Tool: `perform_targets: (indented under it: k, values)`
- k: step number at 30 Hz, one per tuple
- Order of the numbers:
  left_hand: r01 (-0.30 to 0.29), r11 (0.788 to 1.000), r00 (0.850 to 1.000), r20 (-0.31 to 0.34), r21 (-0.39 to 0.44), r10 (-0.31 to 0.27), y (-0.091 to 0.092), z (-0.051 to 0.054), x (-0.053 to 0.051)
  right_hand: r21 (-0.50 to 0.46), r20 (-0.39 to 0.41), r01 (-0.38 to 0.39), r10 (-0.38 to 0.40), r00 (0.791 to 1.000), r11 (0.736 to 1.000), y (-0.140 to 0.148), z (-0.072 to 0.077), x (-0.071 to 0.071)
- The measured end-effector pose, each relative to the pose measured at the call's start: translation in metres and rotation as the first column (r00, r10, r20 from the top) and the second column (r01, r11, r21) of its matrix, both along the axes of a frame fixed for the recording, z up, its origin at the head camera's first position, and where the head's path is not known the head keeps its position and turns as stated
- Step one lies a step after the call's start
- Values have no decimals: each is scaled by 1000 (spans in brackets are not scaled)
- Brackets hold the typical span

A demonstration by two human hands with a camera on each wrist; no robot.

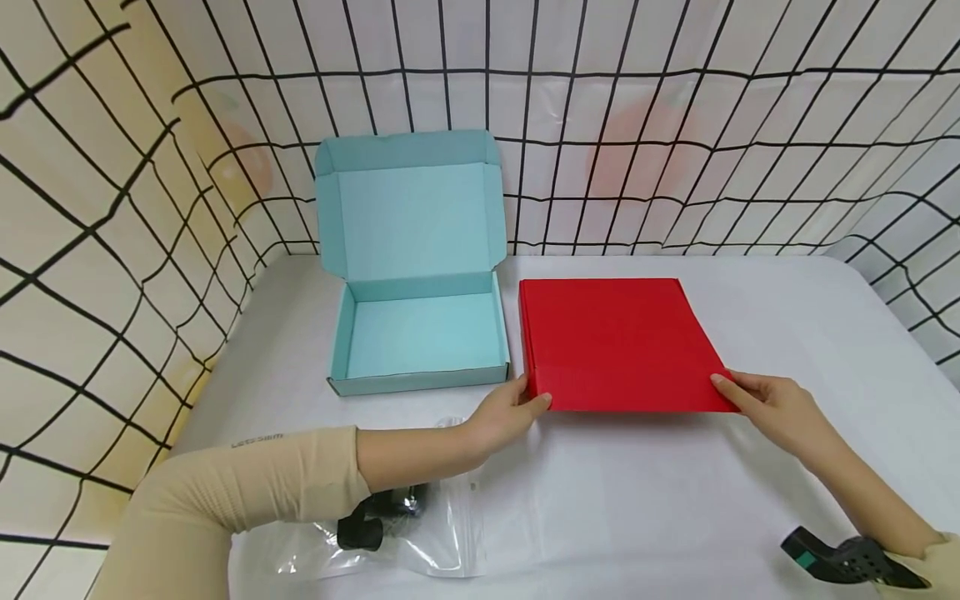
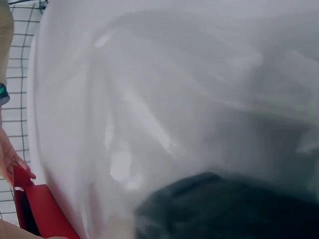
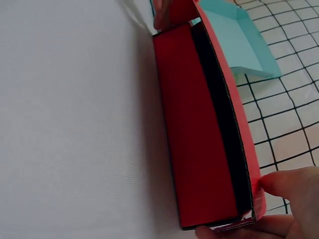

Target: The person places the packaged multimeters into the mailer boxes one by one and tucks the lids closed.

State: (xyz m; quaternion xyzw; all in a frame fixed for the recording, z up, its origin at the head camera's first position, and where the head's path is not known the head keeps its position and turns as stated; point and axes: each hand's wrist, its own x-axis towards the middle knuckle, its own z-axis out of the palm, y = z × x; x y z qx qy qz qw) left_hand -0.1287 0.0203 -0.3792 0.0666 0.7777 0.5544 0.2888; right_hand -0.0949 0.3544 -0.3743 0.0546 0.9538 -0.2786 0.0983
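A red cardboard box (image 1: 615, 346) lies flat on the white table, held at its two front corners. My left hand (image 1: 508, 417) grips the front left corner, thumb on top. At the front right corner my right hand (image 1: 776, 412) pinches the lid edge and side, thumb uppermost. In the right wrist view, the right hand (image 3: 294, 199) is on the near end of the red box (image 3: 194, 134); a dark gap runs between lid and front wall. Left of it stands a light-blue cardboard box (image 1: 423, 333), its lid raised and its inside bare.
A clear plastic bag (image 1: 450, 542) with dark things by it lies under the left forearm. A black wire grid (image 1: 585, 158) stands behind and beside the table. A black device (image 1: 847, 558) sits on the right wrist.
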Motion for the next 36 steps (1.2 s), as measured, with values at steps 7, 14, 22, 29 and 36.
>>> perform_targets:
  k: [7, 14, 22, 29, 36]
  values:
    - [-65, 997, 993, 99, 44, 61, -2, 9, -11, -97, 114, -32, 43, 993, 995, 3, 9, -2]
    - [-106, 991, 984, 155, 76, 94, -6, 13, -17, -127, 137, -21, 39, 990, 992, 4, 10, -3]
    - [-159, 979, 959, 256, 130, 122, -12, 9, -15, -126, 130, -19, 36, 991, 992, 4, 9, -2]
    - [-108, 989, 975, 205, 100, 86, -15, 4, -16, -121, 122, -23, 38, 992, 992, 2, 10, -1]
    - [-73, 993, 988, 139, 96, 60, -17, 2, -14, -121, 130, -18, 33, 991, 993, 2, 9, -1]
